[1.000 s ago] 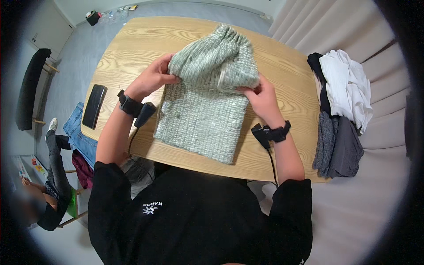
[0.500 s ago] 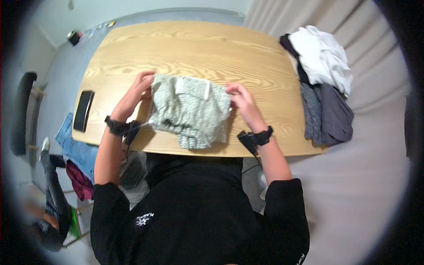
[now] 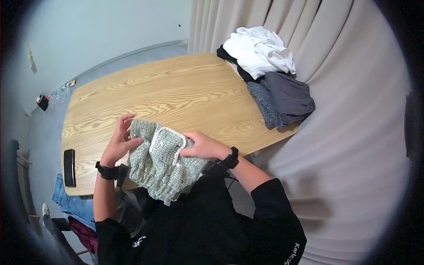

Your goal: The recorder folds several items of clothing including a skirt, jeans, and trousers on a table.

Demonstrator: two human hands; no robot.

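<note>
1. Crowding the far right corner of the bench point(image 3: 110, 101): white garment point(image 3: 260, 51) piled over black cloth point(image 3: 244, 74), with speckled grey garment point(image 3: 263, 104) and dark grey garment point(image 3: 289, 97) nearer, side by side.
2. Phone point(image 3: 69, 168) at left edge, well apart from the work. Jeans point(image 3: 73, 203) and maroon cloth point(image 3: 84, 234) beyond the bench's near left corner. Stretch beyond the hands unobstructed.
3. Green-grey knit garment point(image 3: 163, 176): at near edge, near end overhanging. Chunky weave, folded, rumpled, cream trim across top, small white tag at near end.
4. Left hand point(image 3: 115, 143): thumb over garment's left edge, fingers spread; grip unclear.
5. Right hand point(image 3: 203, 145): fingers pinching trim.
</note>
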